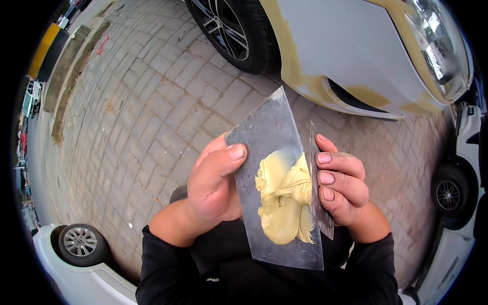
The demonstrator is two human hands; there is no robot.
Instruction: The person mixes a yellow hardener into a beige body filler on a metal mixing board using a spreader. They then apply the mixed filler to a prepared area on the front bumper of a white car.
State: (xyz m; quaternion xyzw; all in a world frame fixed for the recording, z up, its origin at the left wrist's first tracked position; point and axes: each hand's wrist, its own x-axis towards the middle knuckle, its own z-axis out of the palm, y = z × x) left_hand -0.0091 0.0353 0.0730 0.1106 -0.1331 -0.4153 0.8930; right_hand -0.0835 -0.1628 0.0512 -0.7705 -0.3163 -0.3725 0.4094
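My left hand (213, 178) grips a flat grey metal plate (264, 127) by its left edge, thumb on the upper face. On that plate lies a thick mound of pale yellow body filler (279, 203), smeared and folded. My right hand (343, 178) is closed on a thin metal spreader (322, 208), its fingers along the right face. The spreader stands almost edge-on beside the plate's right edge, close against the filler. Both tools are held above my lap, and black sleeves cover my forearms.
Ahead on the right is a car's front bumper (345, 46) with yellowish patches, a headlight (437, 46) and a wheel (229, 30). Brick paving (137, 127) spreads beneath. White cars stand at lower left (96, 279) and right (452, 254). A low kerb (71, 71) runs along the far left.
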